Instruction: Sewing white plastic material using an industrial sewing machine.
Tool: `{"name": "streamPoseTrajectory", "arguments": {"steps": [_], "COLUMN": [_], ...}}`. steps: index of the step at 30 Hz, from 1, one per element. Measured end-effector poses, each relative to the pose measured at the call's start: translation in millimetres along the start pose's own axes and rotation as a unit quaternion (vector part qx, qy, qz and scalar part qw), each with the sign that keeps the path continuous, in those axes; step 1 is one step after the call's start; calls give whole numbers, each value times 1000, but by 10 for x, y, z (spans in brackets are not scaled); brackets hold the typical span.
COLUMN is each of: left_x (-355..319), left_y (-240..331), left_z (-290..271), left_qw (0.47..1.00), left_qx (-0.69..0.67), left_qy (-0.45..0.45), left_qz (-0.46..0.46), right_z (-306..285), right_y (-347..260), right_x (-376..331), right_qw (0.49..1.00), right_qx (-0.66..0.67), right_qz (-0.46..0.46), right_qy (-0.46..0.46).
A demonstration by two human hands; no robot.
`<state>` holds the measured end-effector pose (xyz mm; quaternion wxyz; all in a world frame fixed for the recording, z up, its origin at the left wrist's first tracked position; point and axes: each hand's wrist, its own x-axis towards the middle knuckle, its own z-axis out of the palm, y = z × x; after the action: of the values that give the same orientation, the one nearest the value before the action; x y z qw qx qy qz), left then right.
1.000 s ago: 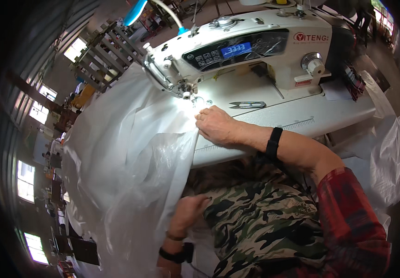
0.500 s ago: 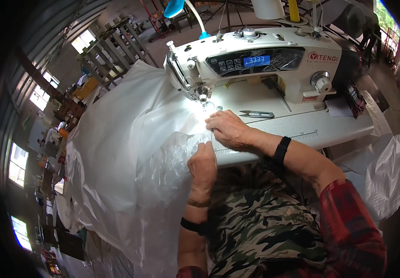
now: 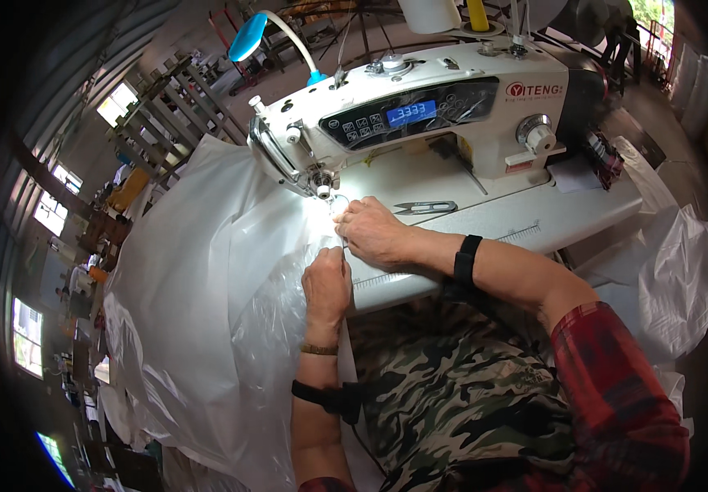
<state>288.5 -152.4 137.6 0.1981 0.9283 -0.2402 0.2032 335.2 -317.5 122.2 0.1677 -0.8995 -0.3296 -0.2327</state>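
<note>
White plastic-like sheeting is spread as one large sheet across the left, its near-right edge being brought up under the needle area of the machine. Above it, one blue-headed lamp is carried on a curved white neck. One wristband and one black strap are worn on the left forearm, which is pointed almost straight up the view; its hand is held back upward, fingers curled narrow and closed on the sheet's edge. Just beyond, the same edge is pinched by the right hand, its fingertips set close together, partly lost in glare. The right forearm, crossed by one black strap, is slanted in from the lower right with the elbow bent. One pair of snips is laid on the counter, below the arm of one sewing machine. Two thread cones, one white and one yellow, are stood behind. At far right, crumpled white material is bunched.
</note>
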Motion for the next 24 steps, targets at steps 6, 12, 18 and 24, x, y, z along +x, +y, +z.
{"name": "streamPoseTrajectory", "arguments": {"steps": [6,12,18,24], "left_x": [254,366,359,352], "left_y": [-88,-138,-149,-165], "left_z": [107,167,189,188], "left_qw": [999,999,999,999], "left_qx": [-6,10,5,5], "left_qy": [11,2,20,30], "left_qz": [-30,-49,-46,-44], "right_z": [1,-75,-101,-23], "right_y": [11,4,35,167], "right_x": [41,76,103,152], "right_qw": [1000,996,993,934], "right_qx": [15,61,85,275], "right_qz": [21,62,82,224], "right_qy": [-4,-16,-22,45]}}
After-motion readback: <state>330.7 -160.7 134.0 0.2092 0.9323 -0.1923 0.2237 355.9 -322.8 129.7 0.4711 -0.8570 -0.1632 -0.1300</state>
